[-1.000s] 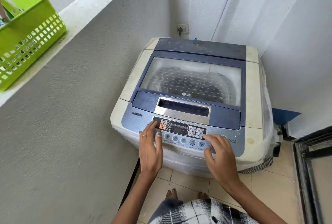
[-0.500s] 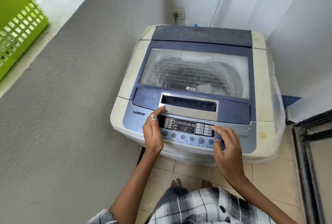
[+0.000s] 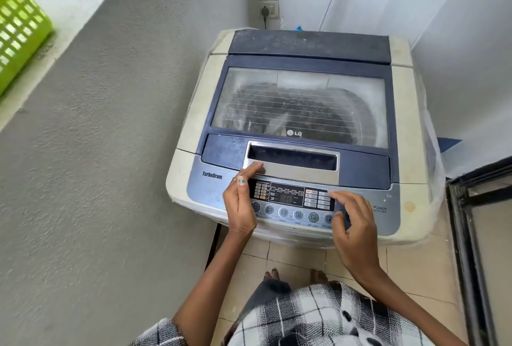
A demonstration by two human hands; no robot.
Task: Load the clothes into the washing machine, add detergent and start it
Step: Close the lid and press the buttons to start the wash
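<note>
A top-loading washing machine (image 3: 194, 129) stands in the corner, its blue lid with the glass window (image 3: 302, 107) closed. Dark clothes show dimly through the glass inside the drum. The control panel (image 3: 291, 196) with a row of round buttons runs along the front edge. My left hand (image 3: 239, 204) rests at the panel's left end, fingertips touching the silver lid handle (image 3: 293, 162). My right hand (image 3: 352, 223) hovers over the panel's right end, fingers curled above the buttons beside the power label. Both hands hold nothing.
A grey wall with a white ledge runs along the left; a green plastic basket (image 3: 19, 27) sits on the ledge. A wall socket (image 3: 268, 10) with a plug is behind the machine. A dark door frame (image 3: 471, 234) stands at the right. Tiled floor lies below.
The camera has tilted down and closer. My left hand slid from the panel buttons up to the lid handle. My right hand stayed at the panel's right end.
</note>
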